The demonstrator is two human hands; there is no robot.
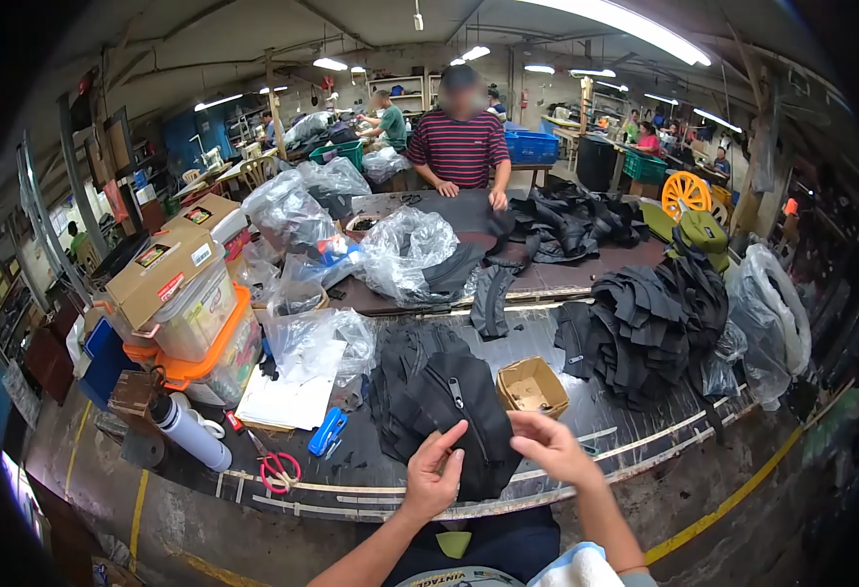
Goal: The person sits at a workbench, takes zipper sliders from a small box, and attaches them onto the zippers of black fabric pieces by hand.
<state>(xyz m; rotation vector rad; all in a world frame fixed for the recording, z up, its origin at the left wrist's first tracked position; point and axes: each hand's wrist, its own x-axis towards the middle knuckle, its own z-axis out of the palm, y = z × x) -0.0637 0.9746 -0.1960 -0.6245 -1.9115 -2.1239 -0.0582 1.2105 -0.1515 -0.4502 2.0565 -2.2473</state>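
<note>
A black fabric piece with a zipper (468, 416) hangs over the near edge of the table between my two hands. My left hand (436, 472) is closed on its left side, thumb and fingertips near the zipper line. On the right side, my right hand (547, 445) pinches the edge of the same piece. Beneath and behind it lies a pile of black fabric pieces (390, 382). A small open cardboard box (532, 386) stands just beyond my right hand, with small items in it.
Red-handled scissors (278, 472), a blue stapler (328, 430) and a bottle (192, 433) lie to the left. Orange-lidded bins (209, 342) stand behind them. More black pieces (644, 328) are heaped at right. A person in a striped shirt (459, 147) stands across the table.
</note>
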